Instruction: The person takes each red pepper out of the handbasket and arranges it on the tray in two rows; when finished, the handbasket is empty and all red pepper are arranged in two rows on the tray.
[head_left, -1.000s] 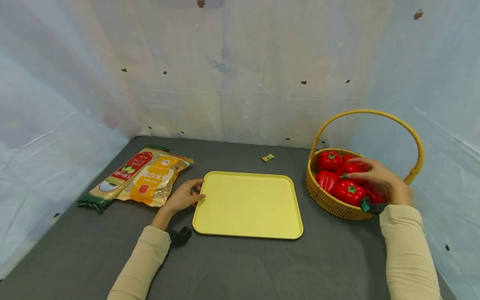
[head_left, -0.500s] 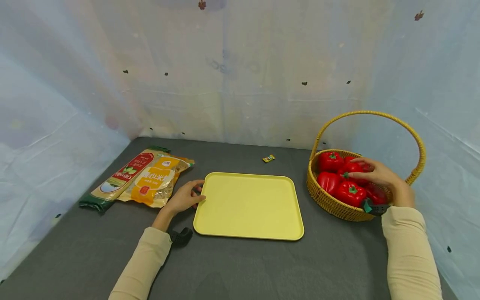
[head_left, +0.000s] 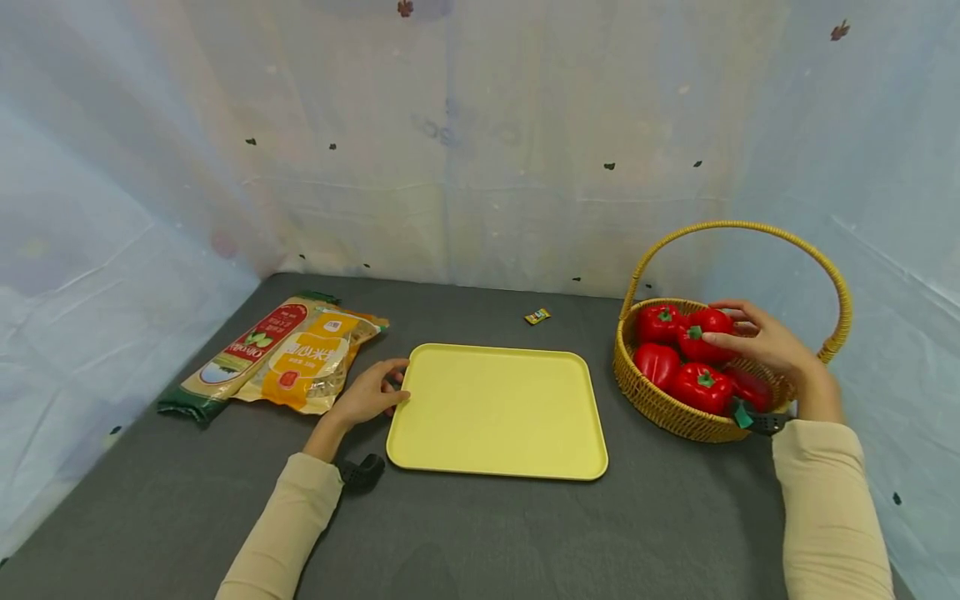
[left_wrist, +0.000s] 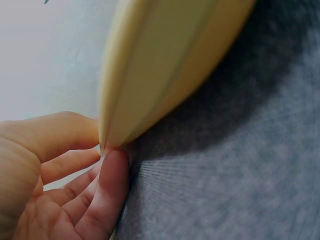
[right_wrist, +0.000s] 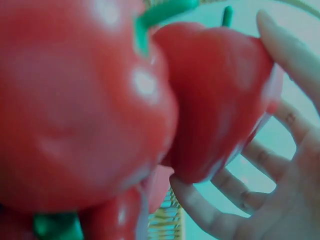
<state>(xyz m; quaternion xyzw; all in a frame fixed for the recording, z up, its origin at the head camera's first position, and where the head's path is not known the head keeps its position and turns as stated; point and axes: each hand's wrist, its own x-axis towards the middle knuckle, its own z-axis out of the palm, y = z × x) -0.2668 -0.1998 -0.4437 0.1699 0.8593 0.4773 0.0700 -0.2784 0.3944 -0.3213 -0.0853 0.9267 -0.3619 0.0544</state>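
Note:
At the left edge of the yellow tray [head_left: 498, 412], my left hand [head_left: 366, 393] pinches the rim between thumb and fingers; the left wrist view shows the tray's corner [left_wrist: 160, 65] between them. My right hand [head_left: 772, 340] is over the wicker basket [head_left: 678, 421], its thumb and fingers around a red bell pepper [head_left: 707, 335] with a green stem. The right wrist view shows this pepper [right_wrist: 215, 100] within the spread fingers, and another large pepper [right_wrist: 75, 100] close beside it. Several more red bell peppers lie in the basket, partly covering one another.
An arched handle [head_left: 738, 223] rises above the basket, near the right forearm. Two food packages, one green and beige [head_left: 251, 350] and one yellow [head_left: 311, 358], lie left of the tray. A small yellow packet [head_left: 537, 317] lies behind it on the grey table [head_left: 510, 542].
My right hand has shifted slightly right and up, and the bell pepper in it has risen a little from among the others. The left hand and the tray stay put.

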